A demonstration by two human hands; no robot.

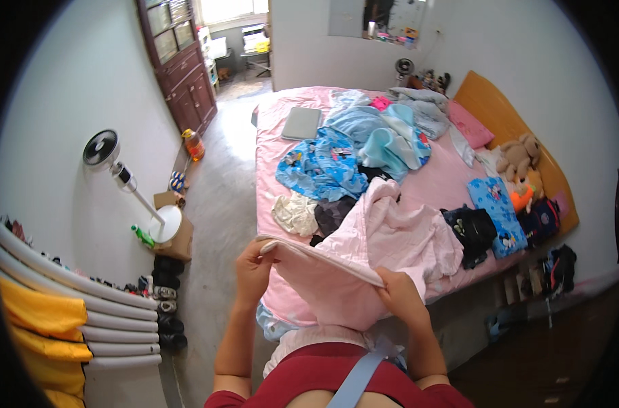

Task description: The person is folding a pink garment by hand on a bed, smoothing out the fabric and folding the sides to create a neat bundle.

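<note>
My left hand (254, 268) and my right hand (400, 294) are both closed on the edge of a pale pink garment (330, 282). The edge is stretched between them in front of me. The rest of the garment lies spread and crumpled over the bed (272, 183), and its exact kind is hard to tell. Just beyond my left hand are a cream frilled cloth (296, 215) and a dark grey cloth (333, 215). To the right of the pink garment rest folded black clothes (470, 234).
Blue patterned cloth (323, 163), a grey laptop (301, 124) and a folded blue cloth (498, 216) lie on the bed. Plush toys (520, 156) sit by the wooden headboard (483, 95). A standing fan (102, 149) and a cardboard box (182, 246) are at the left, near shoes (172, 333).
</note>
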